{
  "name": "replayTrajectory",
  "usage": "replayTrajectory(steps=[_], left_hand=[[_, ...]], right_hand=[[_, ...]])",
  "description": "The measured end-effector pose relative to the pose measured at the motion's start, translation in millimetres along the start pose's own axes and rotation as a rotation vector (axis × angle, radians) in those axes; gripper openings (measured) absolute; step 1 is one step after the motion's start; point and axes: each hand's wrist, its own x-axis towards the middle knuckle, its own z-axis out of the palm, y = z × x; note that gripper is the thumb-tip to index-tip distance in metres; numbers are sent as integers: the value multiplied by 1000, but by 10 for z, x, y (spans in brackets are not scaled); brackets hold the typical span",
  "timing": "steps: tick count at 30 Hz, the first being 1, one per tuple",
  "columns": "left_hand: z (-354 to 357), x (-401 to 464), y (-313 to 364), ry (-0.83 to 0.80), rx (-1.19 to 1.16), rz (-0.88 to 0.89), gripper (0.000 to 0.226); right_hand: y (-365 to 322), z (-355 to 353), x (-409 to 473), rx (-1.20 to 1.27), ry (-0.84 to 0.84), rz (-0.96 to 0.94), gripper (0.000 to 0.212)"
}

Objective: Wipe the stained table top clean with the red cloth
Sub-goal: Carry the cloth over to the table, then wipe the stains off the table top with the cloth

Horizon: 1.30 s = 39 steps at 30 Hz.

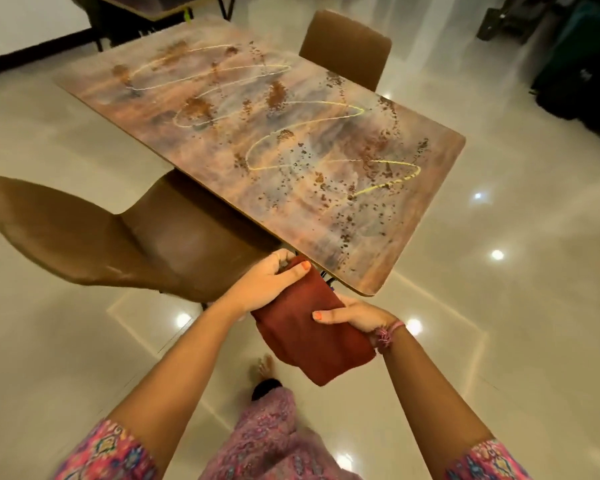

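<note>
- Red cloth (314,327), folded, is held in the air just off the near corner of the table top (326,216), not touching it.
- Left hand (267,284) grips its far end, thumb on top.
- Right hand (352,315) pinches its right edge, fingers curled underneath.
- Brown crumbs and yellow squiggles cover the table top.
- Brown chair (118,237) stands at the left.

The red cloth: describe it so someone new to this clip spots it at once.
Start at the stained table top and go to its near corner. Just below it, off the table, the left hand and right hand grip the folded red cloth, the only dark red fabric among brown chairs.
</note>
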Motion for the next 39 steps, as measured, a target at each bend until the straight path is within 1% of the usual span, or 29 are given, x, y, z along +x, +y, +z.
replayTrajectory(steps=[2, 4, 6, 8, 9, 10, 11, 12, 13, 14, 15, 16, 18, 19, 21, 24, 25, 26, 28, 31, 33, 34, 35, 37, 39], left_hand=[[1, 226, -11, 40, 34, -22, 37], [-1, 473, -49, 126, -26, -69, 44], [-16, 700, -101, 221, -149, -150, 40], [-55, 876, -181, 289, -284, -283, 31], [-80, 962, -221, 299, -337, -351, 28], [-100, 1042, -256, 296, -384, -410, 26], [-114, 1103, -283, 288, -433, -461, 24], [-112, 1146, -298, 282, -480, -504, 21], [-111, 1201, -308, 275, -522, -544, 20], [-101, 1252, -310, 271, -559, -580, 23], [-88, 1301, -306, 268, -591, -612, 30], [-74, 1349, -304, 264, -617, -641, 39], [-35, 1430, -299, 270, -651, -675, 49], [-15, 1476, -304, 289, -670, -682, 51], [33, 1568, -309, 328, -725, -672, 49], [83, 1656, -290, 377, -806, -674, 49], [86, 1675, -276, 386, -821, -680, 51], [87, 1693, -268, 390, -830, -683, 52], [81, 1709, -274, 397, -833, -693, 53], [90, 1719, -290, 416, -839, -703, 53], [126, 1737, -302, 419, -860, -707, 53], [147, 1748, -303, 424, -875, -713, 53], [168, 1764, -304, 432, -890, -722, 53], [189, 1801, -319, 457, -920, -738, 53], [193, 1823, -337, 489, -974, -754, 54]], right_hand=[[-38, -111, 38, 33, 82, 1, 32], [-132, -280, 69, 72, 181, -29, 29], [-295, -514, 82, 80, 308, -49, 27], [-501, -766, 103, 19, 450, -59, 29], [-618, -892, 136, -75, 543, -69, 27], [-738, -1016, 186, -240, 658, -81, 23], [-851, -1139, 253, -449, 780, -87, 20], [-936, -1254, 327, -671, 894, -85, 23], [-1001, -1367, 427, -860, 977, -72, 34], [-1040, -1464, 540, -980, 1008, -50, 50], [-1043, -1515, 670, -1060, 995, -12, 65], [-1008, -1510, 814, -1134, 936, 35, 71], [-799, -1376, 1105, -1309, 804, 154, 67], [-654, -1273, 1205, -1396, 780, 181, 64], [-335, -1088, 1240, -1524, 732, 110, 67], [62, -993, 915, -1651, 446, -3, 77], [104, -1070, 791, -1662, 403, -13, 79], [78, -1206, 687, -1664, 407, -3, 79], [-89, -1564, 608, -1640, 520, 41, 74], [-570, -1932, 852, -1435, 737, 191, 70], [-792, -1885, 1127, -1337, 829, 216, 70], [-810, -1772, 1234, -1328, 826, 188, 71], [-746, -1619, 1304, -1349, 781, 117, 73], [-399, -1261, 1258, -1456, 593, -41, 80], [-73, -1133, 973, -1518, 402, -118, 87]])
